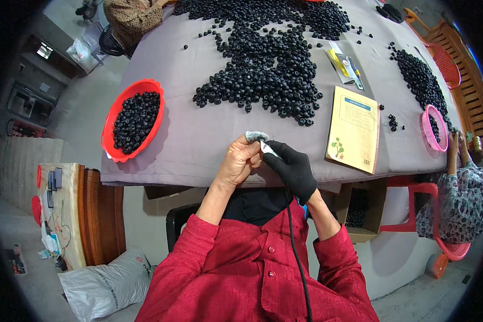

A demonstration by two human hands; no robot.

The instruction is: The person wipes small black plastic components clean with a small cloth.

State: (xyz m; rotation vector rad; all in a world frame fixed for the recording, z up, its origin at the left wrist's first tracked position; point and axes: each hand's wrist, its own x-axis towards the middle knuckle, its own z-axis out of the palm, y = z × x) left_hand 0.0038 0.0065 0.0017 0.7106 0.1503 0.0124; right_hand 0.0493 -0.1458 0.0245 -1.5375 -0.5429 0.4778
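Small grey crumpled piece [256, 136], pinched at the table's near edge, raised just above the grey cloth; thin pale tool tip [269, 149] just beside it, slanting down-right, its black cord [298, 252] trailing down over the red shirt.

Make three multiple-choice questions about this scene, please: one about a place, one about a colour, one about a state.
1. Where does the red basket of black beads stand?
A. On the table's left edge
B. On the floor
C. On the yellow booklet

2. What colour is the glove on the right hand?
A. White
B. Black
C. Red

3. How is the yellow booklet lying?
A. Open
B. Closed and flat
C. Standing upright

Answers: 1 A, it sits on the grey cloth at the left edge. 2 B, the glove is black, while the left hand is bare. 3 B, only its cover shows, flat on the cloth.
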